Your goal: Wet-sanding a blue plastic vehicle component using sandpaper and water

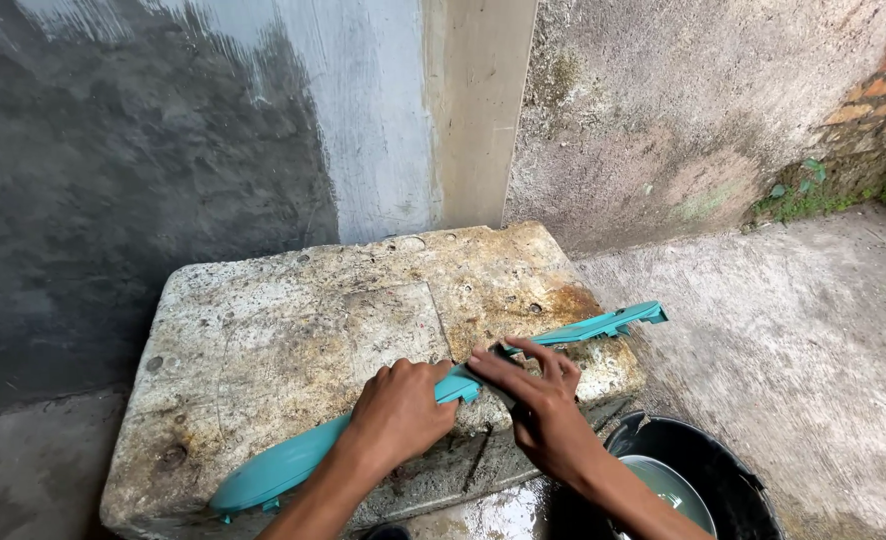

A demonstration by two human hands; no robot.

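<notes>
Lying across the slab [293, 330], the teal panel [293, 462] looks light, thin and a bit bendy. Left hand [398, 415] clamps its middle, right hand [538, 400] presses flat fingers on it. Bucket [723, 470] sits nearby.

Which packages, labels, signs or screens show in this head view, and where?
None in view: no package, label, sign or screen.
What is there: a long teal plastic panel lying across a stained concrete slab, with the left hand and right hand on it, and a black bucket at lower right. All unmarked as far as the picture shows.
</notes>
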